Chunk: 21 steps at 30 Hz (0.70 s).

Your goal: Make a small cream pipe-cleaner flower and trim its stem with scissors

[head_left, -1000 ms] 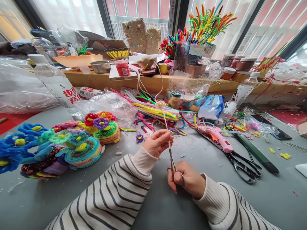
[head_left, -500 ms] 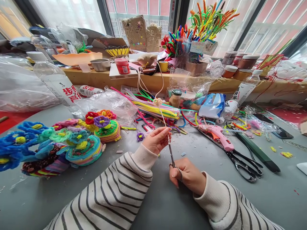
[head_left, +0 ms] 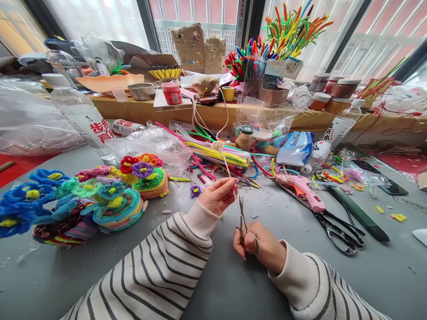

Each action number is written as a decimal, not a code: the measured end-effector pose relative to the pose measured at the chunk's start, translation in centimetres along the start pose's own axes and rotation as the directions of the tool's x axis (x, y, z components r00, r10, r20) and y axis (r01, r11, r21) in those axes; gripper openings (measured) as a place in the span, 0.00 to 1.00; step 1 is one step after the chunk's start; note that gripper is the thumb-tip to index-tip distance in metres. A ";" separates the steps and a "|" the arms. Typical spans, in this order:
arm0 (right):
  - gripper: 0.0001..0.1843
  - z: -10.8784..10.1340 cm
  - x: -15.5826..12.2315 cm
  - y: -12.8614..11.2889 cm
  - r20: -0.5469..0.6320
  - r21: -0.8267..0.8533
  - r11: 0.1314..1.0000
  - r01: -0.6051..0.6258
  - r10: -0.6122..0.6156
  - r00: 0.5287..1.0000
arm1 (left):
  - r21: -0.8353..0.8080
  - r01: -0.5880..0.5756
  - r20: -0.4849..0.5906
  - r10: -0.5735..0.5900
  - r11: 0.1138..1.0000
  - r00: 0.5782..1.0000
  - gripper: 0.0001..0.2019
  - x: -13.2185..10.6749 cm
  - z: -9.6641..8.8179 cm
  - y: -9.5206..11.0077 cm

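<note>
My left hand (head_left: pixel 220 196) pinches the thin white twisted stem (head_left: pixel 226 166) of a small pale flower (head_left: pixel 218 146), which leans up and to the left. A short end of the stem hangs below my fingers. In my right hand (head_left: pixel 258 244) is a small pair of metal scissors (head_left: pixel 242 213), with fingers through the handle loops. The blades point up and stand slightly apart, just right of the stem's lower end and not touching it. Behind the flower lies a bundle of yellow and pale purple pipe cleaners (head_left: pixel 216 155).
Fuzzy flowers (head_left: pixel 32 194) and round coiled pieces (head_left: pixel 118 213) stand at left. To the right lie a pink glue gun (head_left: pixel 310 193), larger black-handled scissors (head_left: pixel 343 235) and a dark green bar (head_left: pixel 363 213). A wooden ledge (head_left: pixel 160 110) with pots and pipe cleaners runs along the back.
The scissors have come away from the stem's lower end, and their blades have parted. The flower has shifted slightly left and down; my left hand keeps its pinch.
</note>
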State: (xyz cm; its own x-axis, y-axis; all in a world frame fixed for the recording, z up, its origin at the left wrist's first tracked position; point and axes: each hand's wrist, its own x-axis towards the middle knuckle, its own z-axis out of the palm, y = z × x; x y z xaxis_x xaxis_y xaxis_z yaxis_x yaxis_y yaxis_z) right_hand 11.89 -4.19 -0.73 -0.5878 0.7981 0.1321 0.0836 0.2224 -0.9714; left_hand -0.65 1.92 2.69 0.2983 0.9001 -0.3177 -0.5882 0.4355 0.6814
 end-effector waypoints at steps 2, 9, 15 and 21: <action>0.38 0.0 0.0 -0.1 -0.001 -0.033 0.999 -0.012 0.012 1.000 | 0.005 0.000 -0.012 0.000 1.000 1.000 0.08 0.0 0.0 0.0; 0.38 0.1 0.0 -0.1 0.015 -0.105 0.994 -0.033 0.034 0.999 | 0.078 -0.035 -0.012 0.036 0.996 0.999 0.11 0.1 -0.1 -0.1; 0.38 0.1 0.1 -0.3 0.026 -0.119 0.993 -0.021 0.024 0.999 | 0.160 -0.107 0.093 0.093 0.981 0.991 0.15 0.0 0.1 -0.1; 0.37 0.1 0.1 -0.3 0.040 -0.119 0.993 0.002 0.003 0.999 | 0.172 -0.099 0.078 0.086 0.980 0.993 0.16 0.0 0.2 -0.1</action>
State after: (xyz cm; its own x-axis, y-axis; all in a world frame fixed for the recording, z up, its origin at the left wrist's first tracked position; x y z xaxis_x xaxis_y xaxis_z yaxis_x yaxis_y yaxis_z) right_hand 11.73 -4.26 -0.42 -0.6194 0.7756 0.1214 0.1772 0.2889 -0.9408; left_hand -0.45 1.83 2.77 0.3037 0.9303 -0.2055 -0.4765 0.3351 0.8128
